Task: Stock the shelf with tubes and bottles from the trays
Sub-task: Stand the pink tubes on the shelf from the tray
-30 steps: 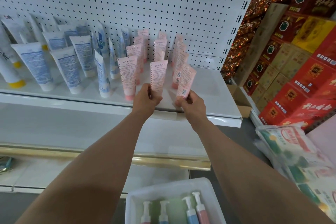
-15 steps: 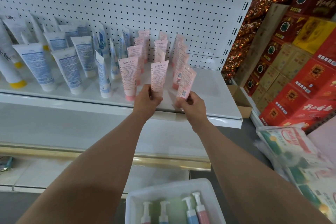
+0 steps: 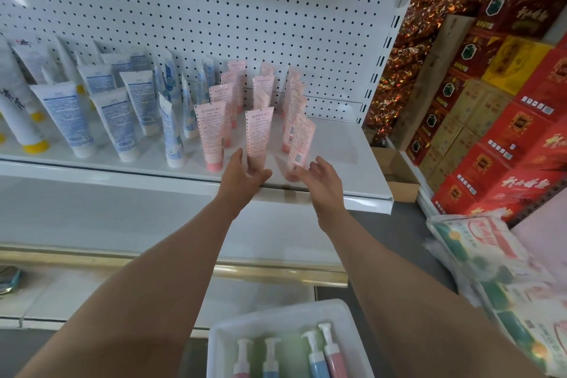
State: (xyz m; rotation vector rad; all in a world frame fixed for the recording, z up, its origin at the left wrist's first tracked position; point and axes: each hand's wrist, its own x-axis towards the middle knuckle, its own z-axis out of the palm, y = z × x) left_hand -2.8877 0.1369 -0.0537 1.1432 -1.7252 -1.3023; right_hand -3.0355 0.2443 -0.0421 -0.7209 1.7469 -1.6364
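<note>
White pegboard backs the shelf [image 3: 352, 163], where pink tubes [image 3: 211, 135] stand in 3 rows. Left hand [image 3: 242, 176] seemingly touches the front middle tube [image 3: 258, 135], fingers loose; right hand [image 3: 319, 176] spread beside another tube [image 3: 300, 143]. Bottles [image 3: 316, 356] fill the tray [image 3: 276, 316] below.

The setting is a retail shop. Ahead of the hands stands a white metal display shelf [image 3: 352, 163] backed by a pegboard panel [image 3: 245, 9], carrying rows of upright pink tubes [image 3: 211, 135] and white tubes [image 3: 67, 120]. To the right of the hands, red and yellow boxed goods [image 3: 506, 120] are stacked in bulk.
</note>
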